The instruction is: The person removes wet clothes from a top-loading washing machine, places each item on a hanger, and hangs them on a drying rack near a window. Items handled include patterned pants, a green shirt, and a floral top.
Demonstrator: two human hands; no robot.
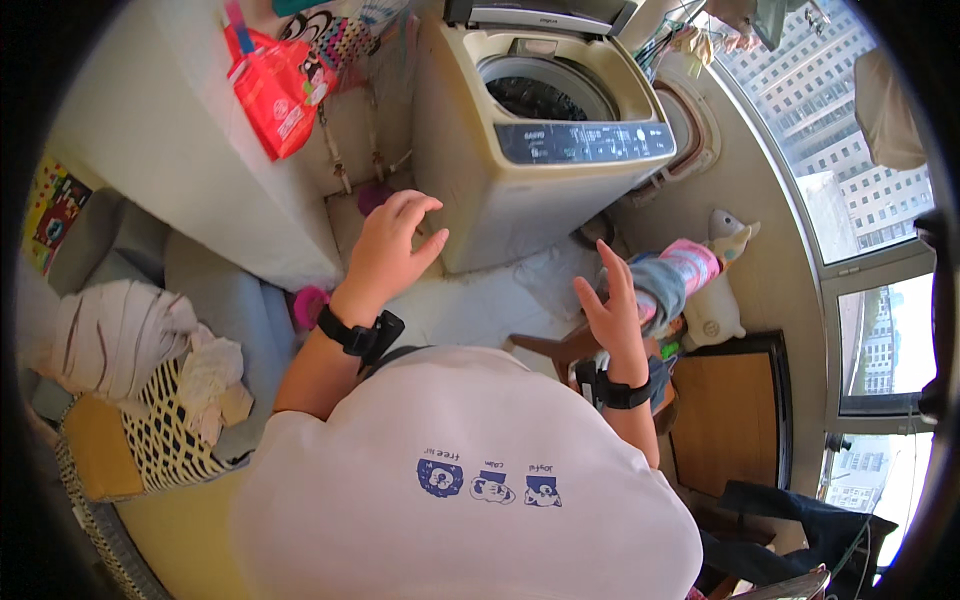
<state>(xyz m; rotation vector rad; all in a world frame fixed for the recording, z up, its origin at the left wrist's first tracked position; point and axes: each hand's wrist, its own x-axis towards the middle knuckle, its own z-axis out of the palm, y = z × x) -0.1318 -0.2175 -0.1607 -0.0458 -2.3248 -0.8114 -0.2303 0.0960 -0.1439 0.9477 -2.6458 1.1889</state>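
Note:
Both of my hands are raised in front of my body and hold nothing. My left hand (394, 244) has its thumb apart from its curved fingers, above the floor near the washing machine's left corner. On the other side, my right hand (614, 304) is spread in the same way, nearest to a bundle of pink and grey cloth (679, 277). A top-loading washing machine (517, 210) stands ahead with its lid (540, 16) raised. Dark contents, perhaps wet laundry, show inside the drum (536, 97). Its control panel (585, 142) faces me.
A red bag (277, 97) hangs on the left wall. Clothes (124, 337) lie on a grey sofa (217, 292). To the right are a wooden chair (551, 345), a white plush toy (712, 311) and a wooden board (724, 405) against the wall. Windows (847, 135) line the right side.

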